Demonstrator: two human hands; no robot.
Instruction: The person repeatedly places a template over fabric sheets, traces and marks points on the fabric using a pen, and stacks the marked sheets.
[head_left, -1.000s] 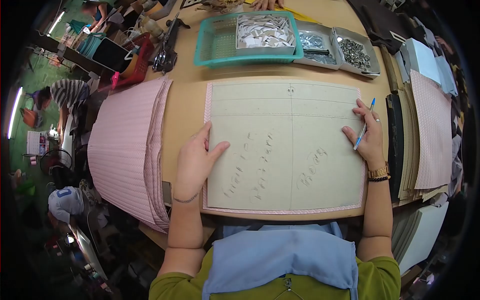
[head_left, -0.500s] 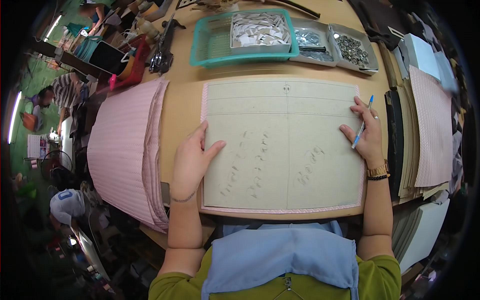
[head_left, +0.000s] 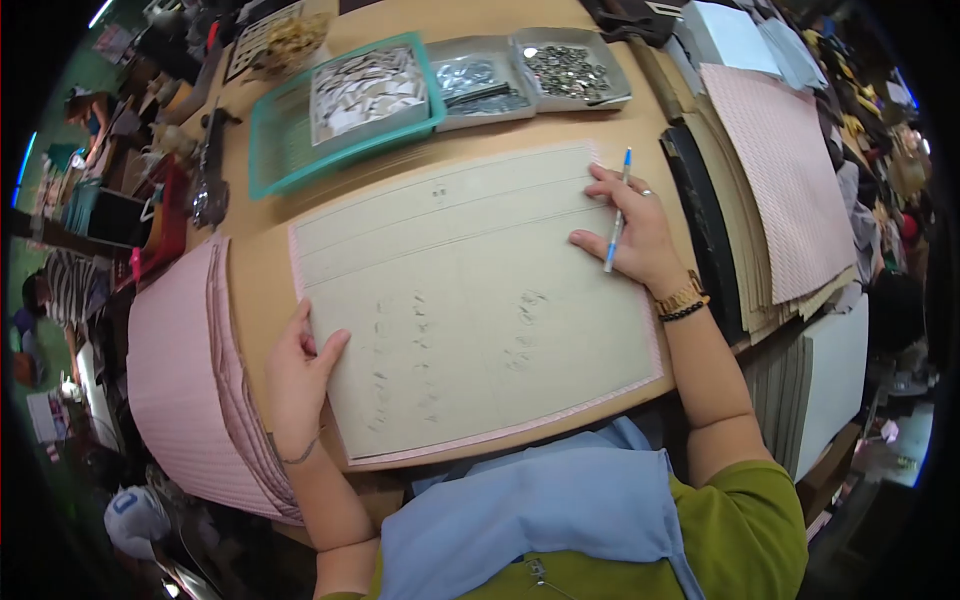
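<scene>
A large beige card pattern (head_left: 470, 300) with ruled lines and handwriting lies over a pink textured sheet (head_left: 640, 372), whose edge shows around it. My left hand (head_left: 305, 375) rests at the card's left edge, thumb on top and apart from the fingers. At the upper right edge, my right hand (head_left: 635, 225) holds a blue-and-white pen (head_left: 617, 222) between its fingers, its thumb and fingertips touching the card.
Pink sheets (head_left: 180, 370) are stacked at left. Behind the card stand a teal basket (head_left: 262, 150), a tray of clear packets (head_left: 470, 80) and a tray of metal pieces (head_left: 570, 70). More pink sheets (head_left: 780, 190) and brown patterns lie at right.
The view has swung to the right, so the table and its contents appear shifted left and tilted. Both hands keep their places at the card's edges, and the pen stays in my right hand.
</scene>
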